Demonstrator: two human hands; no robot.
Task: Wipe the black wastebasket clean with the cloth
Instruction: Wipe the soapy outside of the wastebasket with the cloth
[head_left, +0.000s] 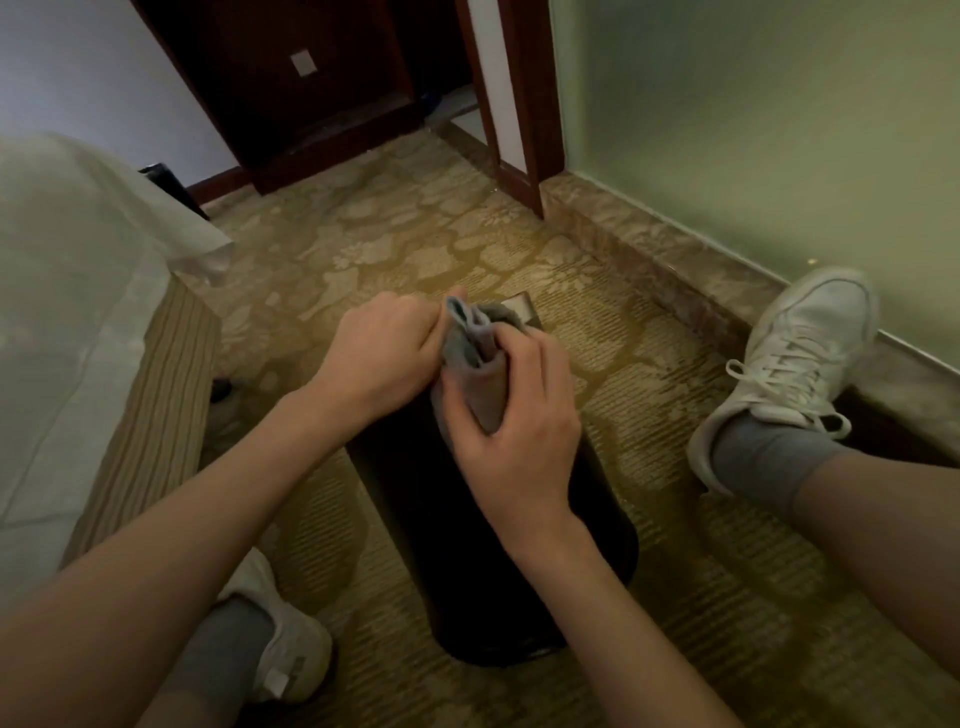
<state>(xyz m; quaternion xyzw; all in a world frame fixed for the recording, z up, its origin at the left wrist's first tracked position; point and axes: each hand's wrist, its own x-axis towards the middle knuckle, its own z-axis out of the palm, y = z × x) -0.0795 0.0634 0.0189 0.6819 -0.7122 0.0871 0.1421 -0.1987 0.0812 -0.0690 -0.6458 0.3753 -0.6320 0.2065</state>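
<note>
Your left hand (382, 351) and right hand (511, 415) both grip the bunched grey cloth (475, 364) above the black wastebasket (467, 545) lying on the carpet (395, 234).

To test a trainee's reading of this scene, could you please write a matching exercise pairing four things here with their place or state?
Things:
1 cloth
2 wastebasket
3 right shoe
4 left shoe

Places or states:
A near the bed base
B gripped by left hand and right hand
C against the stone ledge by the wall
D black, under both hands on the carpet

Pairs: 1-B, 2-D, 3-C, 4-A
</note>
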